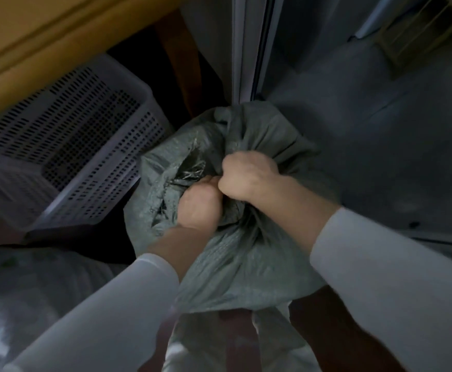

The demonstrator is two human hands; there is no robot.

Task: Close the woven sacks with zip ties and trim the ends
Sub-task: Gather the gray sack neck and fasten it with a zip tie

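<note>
Both hands bunching the grey-green woven sack neck: left hand & right hand fisted tight on fabric, touching. Perforated basket just left.

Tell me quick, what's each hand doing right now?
Left hand: closed, gripping the gathered mouth of the green woven sack.
Right hand: closed, gripping the same sack's bunched fabric.

Sack located at frame ctr, neck gathered at top. Neck gripped by both hands: left hand lower-left, right hand just above-right, the two touching. Basket set just beside sack, on its left. Wooden ledge seen beyond basket, top left. Door rail behind sack. Bundle at lower left, beneath left sleeve.
</note>
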